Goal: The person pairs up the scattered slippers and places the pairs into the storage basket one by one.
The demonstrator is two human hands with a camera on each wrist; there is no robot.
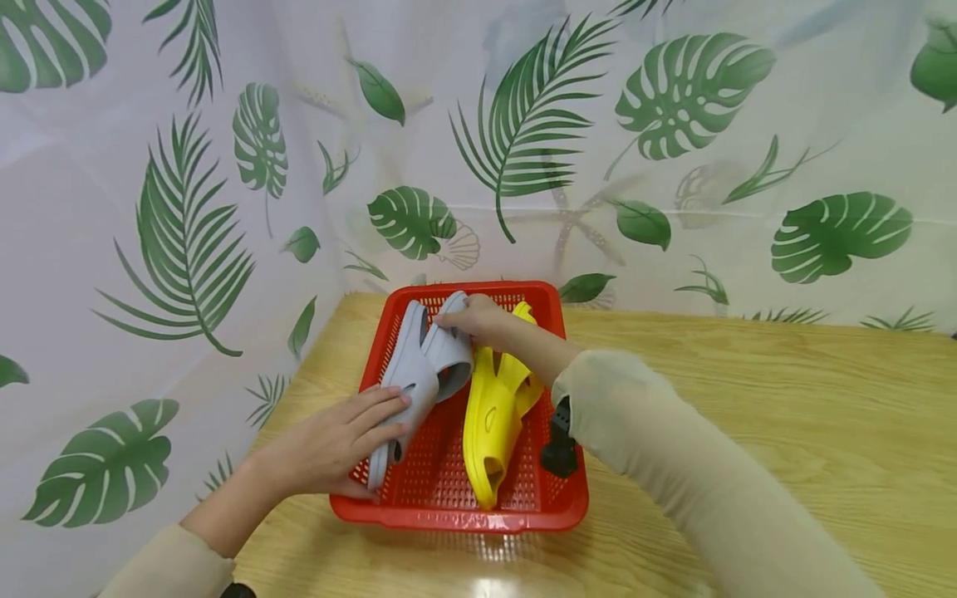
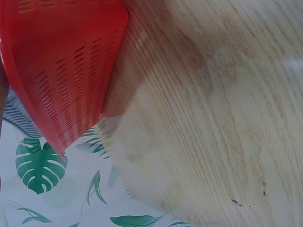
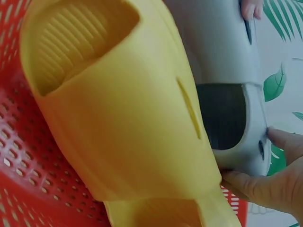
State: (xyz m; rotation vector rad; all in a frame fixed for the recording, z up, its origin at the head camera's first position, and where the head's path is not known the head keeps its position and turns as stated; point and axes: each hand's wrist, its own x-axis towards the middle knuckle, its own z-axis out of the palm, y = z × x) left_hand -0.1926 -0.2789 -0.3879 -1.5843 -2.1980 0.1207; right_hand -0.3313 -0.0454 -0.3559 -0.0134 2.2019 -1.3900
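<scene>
Two grey slippers lie at the left of a red plastic basket (image 1: 478, 522), tilted on their sides and overlapping. My left hand (image 1: 340, 444) grips the nearer grey slipper (image 1: 422, 384), with fingers over its strap and the thumb low by the basket's rim. My right hand (image 1: 482, 320) reaches across and pinches the farther grey slipper (image 1: 452, 349); in the right wrist view the thumb and a finger of that right hand (image 3: 279, 179) are on its edge. Beside them is a yellow slipper (image 1: 493, 415), with another yellow slipper (image 1: 523, 314) partly hidden behind it and under my right forearm.
The basket stands on a wood-grain table (image 1: 785, 390). A white leaf-print cloth (image 1: 538, 108) hangs behind and along the left side. In the left wrist view the basket's slotted outer wall (image 2: 71, 80) rises from the tabletop. A black wrist device (image 1: 559, 444) hangs over the basket's right rim.
</scene>
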